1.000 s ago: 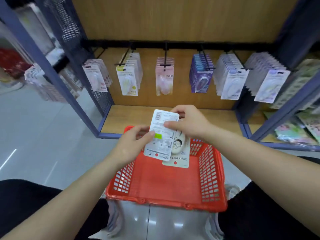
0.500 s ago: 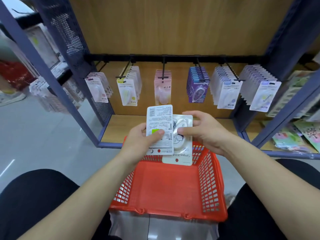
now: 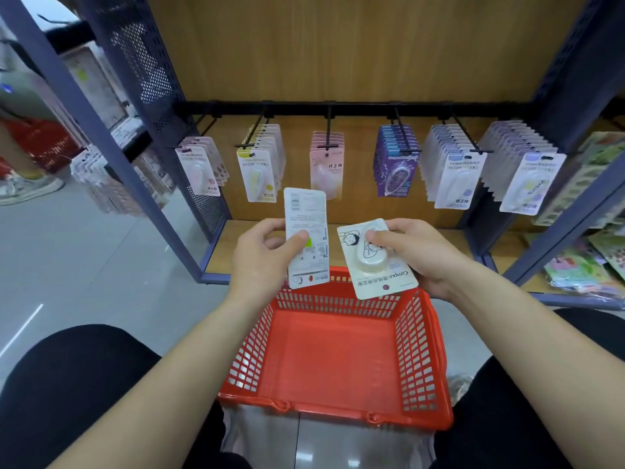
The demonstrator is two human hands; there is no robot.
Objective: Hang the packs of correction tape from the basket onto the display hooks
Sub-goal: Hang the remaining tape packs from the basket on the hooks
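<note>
My left hand [image 3: 263,255] grips a white correction tape pack [image 3: 306,218] upright, with its printed back and barcode facing me. My right hand [image 3: 416,252] holds a second pack [image 3: 382,279] face up and upside down, thumb on its clear blister. Both packs hover above the far rim of the red basket [image 3: 334,360], whose inside shows no packs. Beyond them, several black display hooks [image 3: 328,130] on a rail carry rows of hanging packs: pink, yellow, pink, purple and white ones.
Blue metal uprights [image 3: 111,157] frame the wooden shelf bay [image 3: 338,52]. More stationery hangs on the racks at left and lies on the shelf at right [image 3: 588,265]. My knees in black flank the basket on the glossy grey floor [image 3: 67,265].
The two packs, stacked together a second ago, have been pulled apart: the left hand lifted one up and left, the right hand took the other to the right. The view tilted upward.
</note>
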